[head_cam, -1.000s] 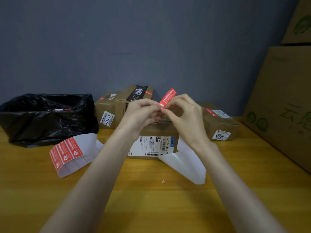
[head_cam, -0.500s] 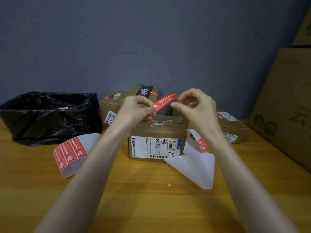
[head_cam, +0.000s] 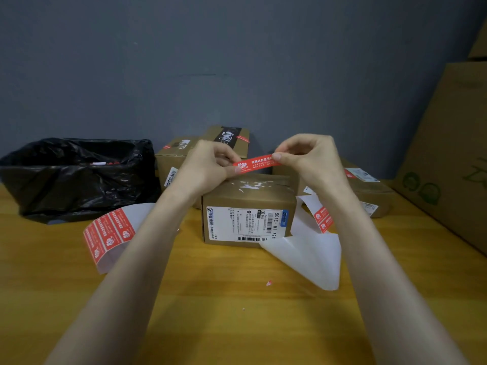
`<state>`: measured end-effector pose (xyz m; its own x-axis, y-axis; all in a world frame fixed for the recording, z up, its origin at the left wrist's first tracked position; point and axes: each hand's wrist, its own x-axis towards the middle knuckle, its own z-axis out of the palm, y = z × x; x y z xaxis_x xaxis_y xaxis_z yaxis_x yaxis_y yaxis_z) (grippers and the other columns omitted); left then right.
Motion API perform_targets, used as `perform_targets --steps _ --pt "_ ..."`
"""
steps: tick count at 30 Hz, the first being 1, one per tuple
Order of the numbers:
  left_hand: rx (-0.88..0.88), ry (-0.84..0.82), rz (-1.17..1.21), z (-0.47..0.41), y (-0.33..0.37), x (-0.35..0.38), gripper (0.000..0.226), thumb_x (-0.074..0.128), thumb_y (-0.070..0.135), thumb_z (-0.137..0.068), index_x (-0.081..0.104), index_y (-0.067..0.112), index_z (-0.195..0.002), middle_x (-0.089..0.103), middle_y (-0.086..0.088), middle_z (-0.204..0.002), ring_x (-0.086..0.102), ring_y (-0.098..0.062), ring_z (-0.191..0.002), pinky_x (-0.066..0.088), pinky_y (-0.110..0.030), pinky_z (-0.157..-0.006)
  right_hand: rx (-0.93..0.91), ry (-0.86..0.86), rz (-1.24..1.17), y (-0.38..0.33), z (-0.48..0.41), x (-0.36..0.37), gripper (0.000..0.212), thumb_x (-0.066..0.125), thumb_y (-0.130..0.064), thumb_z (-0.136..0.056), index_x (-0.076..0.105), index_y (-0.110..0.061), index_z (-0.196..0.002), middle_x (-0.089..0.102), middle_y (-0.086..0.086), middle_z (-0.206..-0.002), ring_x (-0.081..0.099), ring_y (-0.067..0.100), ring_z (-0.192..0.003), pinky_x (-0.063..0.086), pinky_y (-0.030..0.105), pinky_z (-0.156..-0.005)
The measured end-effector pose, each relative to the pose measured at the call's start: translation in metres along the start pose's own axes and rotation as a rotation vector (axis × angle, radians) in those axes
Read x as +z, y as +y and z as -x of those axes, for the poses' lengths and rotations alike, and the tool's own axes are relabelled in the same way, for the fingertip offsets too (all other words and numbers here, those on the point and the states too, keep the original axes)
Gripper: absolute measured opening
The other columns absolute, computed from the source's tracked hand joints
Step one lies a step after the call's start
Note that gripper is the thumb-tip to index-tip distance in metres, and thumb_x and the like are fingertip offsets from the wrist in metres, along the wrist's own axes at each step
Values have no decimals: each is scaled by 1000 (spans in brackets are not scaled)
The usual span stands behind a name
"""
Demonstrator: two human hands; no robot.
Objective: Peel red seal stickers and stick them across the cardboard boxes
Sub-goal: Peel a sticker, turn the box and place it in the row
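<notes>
Above the back left corner of the labelled cardboard box (head_cam: 247, 204), the left hand (head_cam: 208, 167) pinches one end of the red seal sticker (head_cam: 257, 163) between thumb and fingers, close over the box's top. From there the sticker stretches taut to the right. Its long axis runs along the box's width and rises a little, and it hangs over the rear of the top; I cannot tell whether it touches. Above the box's right side, the right hand (head_cam: 308, 156) pinches the other end, thumb against forefinger, and sits higher. The box top lies directly beneath, so the left end looks likeliest to land first.
</notes>
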<state>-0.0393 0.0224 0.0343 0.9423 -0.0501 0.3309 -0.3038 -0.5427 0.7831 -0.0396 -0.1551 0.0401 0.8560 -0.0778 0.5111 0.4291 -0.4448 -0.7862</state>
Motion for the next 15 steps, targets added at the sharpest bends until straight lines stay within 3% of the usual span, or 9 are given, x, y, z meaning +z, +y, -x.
perform_targets --steps 4,7,8,12,15 --pt "-18 22 -3 2 2 -3 12 74 17 -78 66 25 -73 68 3 -77 64 -7 -75 52 -25 -74 16 13 -31 -1 2 2 10 78 -10 -72 71 -13 -78 69 1 -73 62 4 -67 48 17 -68" --pt "-34 29 1 3 3 -6 6 74 16 -78 68 19 -79 66 6 -73 61 -3 -71 49 -19 -68 67 -16 -41 -1 2 2 31 78 -15 -73 67 -21 -101 71 0 -74 66 2 -76 41 8 -67" --pt "-40 30 16 3 3 -6 7 74 15 -77 69 18 -81 66 5 -74 60 -2 -73 49 -19 -68 85 -18 -47 -1 2 1 32 79 -16 -72 66 -21 -101 71 0 -74 66 3 -77 40 8 -68" --pt "-76 52 60 4 3 -8 9 76 15 -74 68 16 -80 66 1 -78 58 -6 -81 49 -26 -76 116 -5 -62 -2 3 -1 13 79 -15 -71 68 -19 -70 67 -3 -69 62 3 -68 48 15 -68" --pt "-79 44 25 3 1 -8 12 78 17 -72 70 15 -81 69 -4 -83 60 -4 -78 48 -20 -71 161 -50 -83 -3 5 0 11 76 -13 -75 67 -15 -68 66 -3 -70 59 3 -66 49 12 -57"
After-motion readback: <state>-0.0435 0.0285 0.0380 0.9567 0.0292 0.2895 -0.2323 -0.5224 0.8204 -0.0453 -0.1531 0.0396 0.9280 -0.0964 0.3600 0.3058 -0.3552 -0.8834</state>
